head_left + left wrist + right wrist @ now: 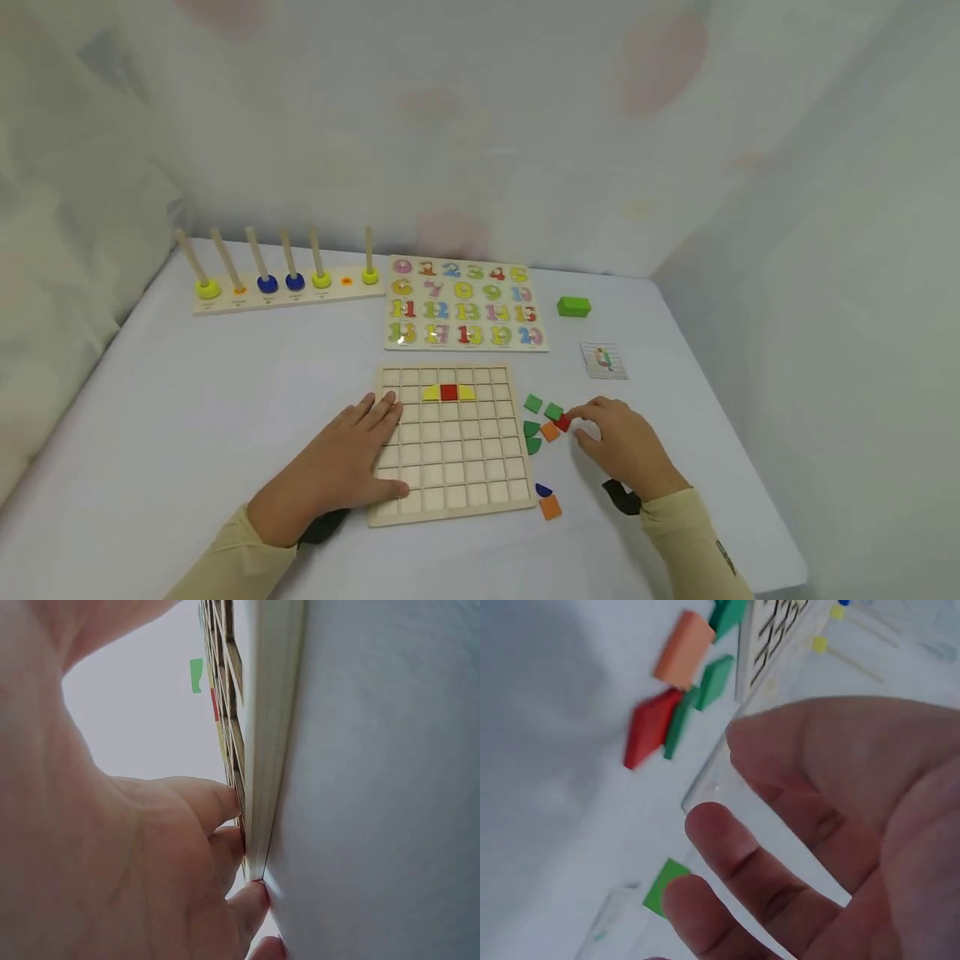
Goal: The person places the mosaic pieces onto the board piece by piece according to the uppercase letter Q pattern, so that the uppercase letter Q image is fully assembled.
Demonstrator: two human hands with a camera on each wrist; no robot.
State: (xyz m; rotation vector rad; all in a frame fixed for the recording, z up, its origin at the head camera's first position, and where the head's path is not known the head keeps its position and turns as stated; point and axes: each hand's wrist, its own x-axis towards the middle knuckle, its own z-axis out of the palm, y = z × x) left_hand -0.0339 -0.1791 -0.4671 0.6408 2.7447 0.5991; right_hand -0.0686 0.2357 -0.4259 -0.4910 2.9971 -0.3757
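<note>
My left hand lies with spread fingers over the left edge of a square wooden grid board. In the left wrist view, its fingertips are at the frame. A red square tile sits in the grid's second row between two yellow quarter-round tiles. Right of the board, my right hand hovers beside a loose red tile. The right wrist view shows thumb and fingers apart, holding nothing. Around that tile lie green squares, an orange square and green quarter-rounds.
A blue half-round tile and another orange square lie by the board's lower right corner. Farther back are a peg stand with rings, a number puzzle, a green block and a pattern card.
</note>
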